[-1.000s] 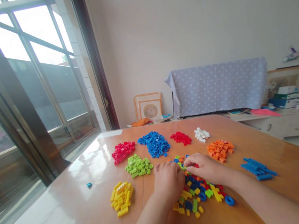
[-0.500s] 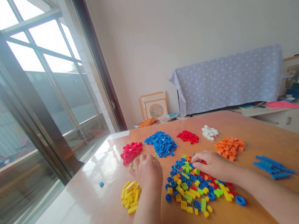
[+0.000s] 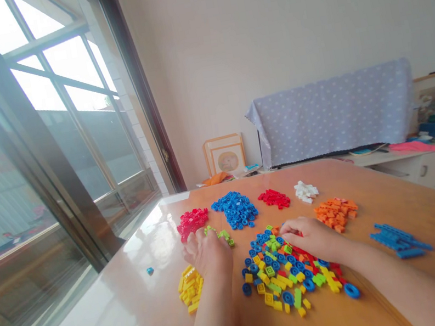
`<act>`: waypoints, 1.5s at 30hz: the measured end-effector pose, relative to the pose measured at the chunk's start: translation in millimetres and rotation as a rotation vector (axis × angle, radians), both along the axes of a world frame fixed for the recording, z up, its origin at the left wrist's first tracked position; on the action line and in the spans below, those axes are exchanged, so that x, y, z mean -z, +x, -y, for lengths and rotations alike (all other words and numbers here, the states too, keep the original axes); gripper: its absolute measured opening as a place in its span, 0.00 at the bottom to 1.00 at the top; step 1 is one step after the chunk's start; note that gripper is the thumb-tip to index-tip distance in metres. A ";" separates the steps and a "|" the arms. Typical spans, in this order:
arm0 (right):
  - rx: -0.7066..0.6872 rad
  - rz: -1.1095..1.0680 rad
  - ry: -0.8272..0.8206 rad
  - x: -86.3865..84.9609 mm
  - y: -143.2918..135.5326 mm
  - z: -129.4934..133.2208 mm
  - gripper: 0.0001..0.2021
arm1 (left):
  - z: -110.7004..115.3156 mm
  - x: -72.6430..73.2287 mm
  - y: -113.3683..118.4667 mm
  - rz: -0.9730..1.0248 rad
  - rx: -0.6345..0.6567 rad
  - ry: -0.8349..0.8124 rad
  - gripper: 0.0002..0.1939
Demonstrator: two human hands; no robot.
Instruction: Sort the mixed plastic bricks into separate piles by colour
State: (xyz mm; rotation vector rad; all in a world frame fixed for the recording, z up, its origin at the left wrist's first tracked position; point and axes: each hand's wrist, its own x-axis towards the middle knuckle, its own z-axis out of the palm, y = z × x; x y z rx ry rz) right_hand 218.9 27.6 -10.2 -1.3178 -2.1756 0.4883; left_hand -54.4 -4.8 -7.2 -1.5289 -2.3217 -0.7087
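Observation:
My left hand (image 3: 208,254) hovers palm down at the near left edge of a lime-green brick heap (image 3: 225,236), beside the yellow brick heap (image 3: 191,289). Its fingers are curled and their tips point down, so whatever they hold is hidden. My right hand (image 3: 312,236) rests at the far right side of a mixed pile of toy bricks (image 3: 282,270) in blue, yellow, lime, red and orange. Thumb and fingers there are drawn together; I cannot make out what is between them. Several round blue pieces lie among the mixed bricks.
Sorted heaps ring the mixed pile: pink-red (image 3: 192,220), blue (image 3: 235,210), red (image 3: 274,199), white (image 3: 306,191), orange (image 3: 336,213) and long blue pieces (image 3: 399,239). One small blue piece (image 3: 150,271) lies alone at left. A glass window (image 3: 80,119) borders the table (image 3: 114,319).
My left hand has shifted slightly left and towards me, uncovering more of the lime-green heap. My right hand stays at the mixed pile. The camera view has tilted slightly.

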 end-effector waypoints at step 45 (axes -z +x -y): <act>-0.116 0.150 0.099 2.4 -0.3 0.0 0.07 | 12.4 7.0 64.2 0.130 0.735 -0.231 0.07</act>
